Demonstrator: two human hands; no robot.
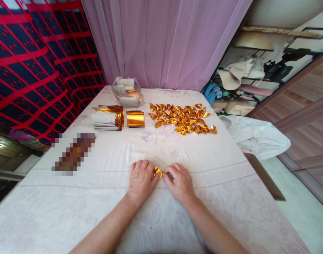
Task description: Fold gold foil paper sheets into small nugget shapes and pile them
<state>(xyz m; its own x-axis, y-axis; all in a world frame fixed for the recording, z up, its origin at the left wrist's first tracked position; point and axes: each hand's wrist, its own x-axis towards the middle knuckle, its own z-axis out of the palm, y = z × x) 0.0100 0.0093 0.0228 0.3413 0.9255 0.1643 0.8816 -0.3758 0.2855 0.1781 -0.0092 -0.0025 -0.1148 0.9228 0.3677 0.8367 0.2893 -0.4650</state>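
My left hand (140, 180) and my right hand (179, 180) rest close together on the white cloth-covered table (97, 204), both gripping one small sheet of gold foil paper (158, 171) between their fingertips. A pale flap of that sheet sticks up between the hands. Farther back lies a heap of several folded gold paper pieces (183, 120). To its left sit a curled gold sheet (135, 118) and a stack of unfolded gold and white sheets (107, 118).
A clear plastic bag of more sheets (126, 91) stands at the table's far edge before a pink curtain (161, 38). A blurred brown object (73, 153) lies at left. Red-and-blue fabric hangs left; cluttered shelves and a white bundle (256, 135) are right.
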